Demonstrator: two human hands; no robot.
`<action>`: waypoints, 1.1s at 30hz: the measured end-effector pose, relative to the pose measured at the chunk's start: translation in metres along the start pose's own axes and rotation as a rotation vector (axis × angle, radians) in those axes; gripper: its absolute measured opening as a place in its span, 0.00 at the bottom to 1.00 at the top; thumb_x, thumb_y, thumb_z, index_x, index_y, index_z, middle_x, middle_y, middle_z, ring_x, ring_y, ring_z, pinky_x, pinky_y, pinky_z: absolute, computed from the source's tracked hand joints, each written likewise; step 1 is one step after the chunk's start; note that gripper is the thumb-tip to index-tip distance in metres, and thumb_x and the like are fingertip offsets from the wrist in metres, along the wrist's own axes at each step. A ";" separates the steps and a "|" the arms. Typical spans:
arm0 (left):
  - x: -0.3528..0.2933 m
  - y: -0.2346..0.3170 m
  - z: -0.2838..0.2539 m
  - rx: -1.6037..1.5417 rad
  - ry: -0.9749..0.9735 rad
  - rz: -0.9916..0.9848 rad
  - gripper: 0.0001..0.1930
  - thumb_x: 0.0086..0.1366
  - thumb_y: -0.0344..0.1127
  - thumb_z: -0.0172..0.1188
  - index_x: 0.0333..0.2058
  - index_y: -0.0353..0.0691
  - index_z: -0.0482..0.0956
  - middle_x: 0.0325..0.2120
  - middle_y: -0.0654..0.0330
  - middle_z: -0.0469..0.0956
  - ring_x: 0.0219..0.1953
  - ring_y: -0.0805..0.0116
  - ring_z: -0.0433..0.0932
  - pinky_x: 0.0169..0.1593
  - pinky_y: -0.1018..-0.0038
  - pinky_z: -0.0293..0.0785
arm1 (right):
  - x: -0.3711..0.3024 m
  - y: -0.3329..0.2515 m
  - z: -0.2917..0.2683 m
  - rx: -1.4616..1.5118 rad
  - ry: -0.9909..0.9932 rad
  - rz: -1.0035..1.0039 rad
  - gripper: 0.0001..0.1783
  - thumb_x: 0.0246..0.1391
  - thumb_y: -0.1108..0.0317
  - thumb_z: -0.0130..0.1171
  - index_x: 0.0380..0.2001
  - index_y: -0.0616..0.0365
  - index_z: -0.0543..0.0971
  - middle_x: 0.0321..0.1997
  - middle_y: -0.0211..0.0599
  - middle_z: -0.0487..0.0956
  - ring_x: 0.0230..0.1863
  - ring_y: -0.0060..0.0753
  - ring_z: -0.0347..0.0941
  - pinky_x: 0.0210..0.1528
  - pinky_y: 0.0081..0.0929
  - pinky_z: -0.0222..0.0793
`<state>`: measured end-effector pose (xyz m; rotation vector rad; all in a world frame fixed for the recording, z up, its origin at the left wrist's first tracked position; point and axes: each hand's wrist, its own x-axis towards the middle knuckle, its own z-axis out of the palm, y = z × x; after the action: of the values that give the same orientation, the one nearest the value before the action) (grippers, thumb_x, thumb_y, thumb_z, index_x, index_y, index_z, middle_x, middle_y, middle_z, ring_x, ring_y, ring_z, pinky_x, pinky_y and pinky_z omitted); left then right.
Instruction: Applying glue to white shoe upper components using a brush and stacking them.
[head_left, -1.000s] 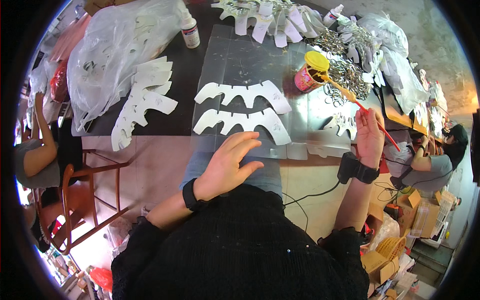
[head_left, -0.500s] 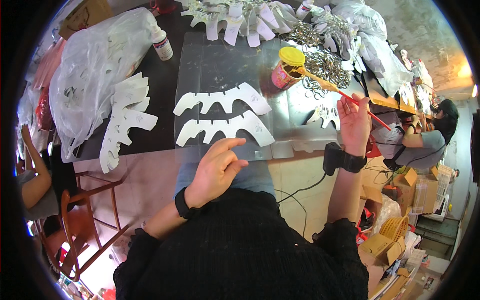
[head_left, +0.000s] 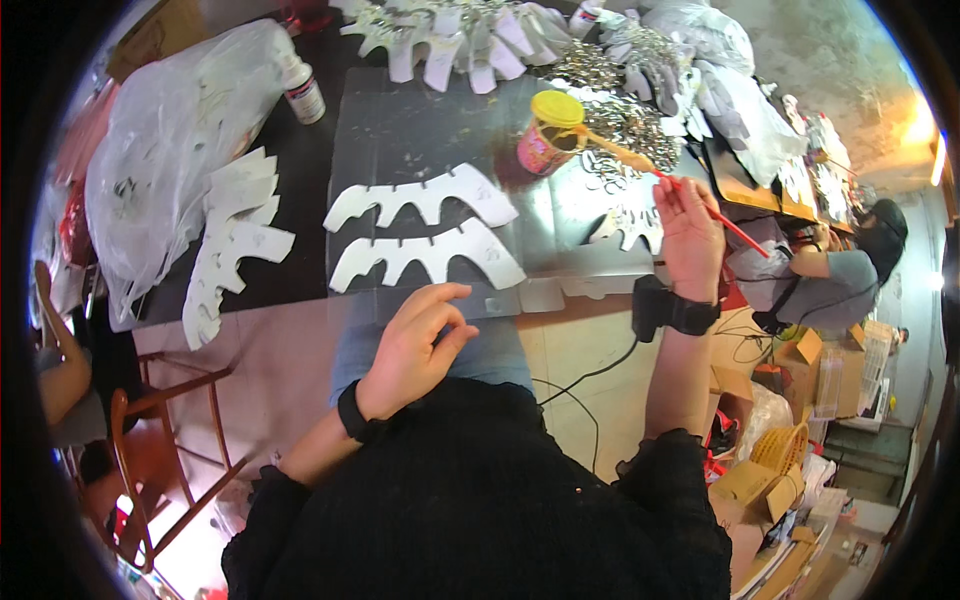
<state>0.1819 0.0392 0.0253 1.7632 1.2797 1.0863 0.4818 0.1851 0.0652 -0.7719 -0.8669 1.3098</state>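
**Holding a Brush Beside Two White Cut-Outs**

Covering most of the view, a dark surface (head_left: 400, 130) is seen, with a grey sheet laid over its middle. At its left edge a large clear plastic bag (head_left: 165, 170) is heaped, and beside it a stack of white pieces (head_left: 235, 240) is fanned out. On the grey sheet two white toothed cut-outs (head_left: 425, 230) are laid one above the other, close but apart. Just below them the left hand (head_left: 415, 345) is held, its grip released, fingers loosely curled and holding nothing. To the right the right hand (head_left: 688, 235) is raised, its grip clenched on a red-handled brush (head_left: 665, 180), whose head is angled toward a pink can with a yellow lid (head_left: 545, 135).

Drips could be judged a risk: the brush is carried over the sheet, so the cut-outs might be smeared. The can, standing near the brush head, could be tipped by a careless reach.
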 end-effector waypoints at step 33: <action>-0.005 -0.006 0.002 -0.006 0.068 0.066 0.07 0.50 0.27 0.61 0.23 0.36 0.70 0.42 0.55 0.72 0.45 0.57 0.70 0.46 0.68 0.67 | 0.016 -0.038 0.045 -0.761 0.111 -0.249 0.15 0.57 0.64 0.49 0.36 0.68 0.71 0.32 0.39 0.73 0.33 0.31 0.75 0.38 0.26 0.74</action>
<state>0.1803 0.0361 0.0184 1.7891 1.2650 1.1953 0.4609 0.1969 0.1217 -1.2614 -1.3437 0.6887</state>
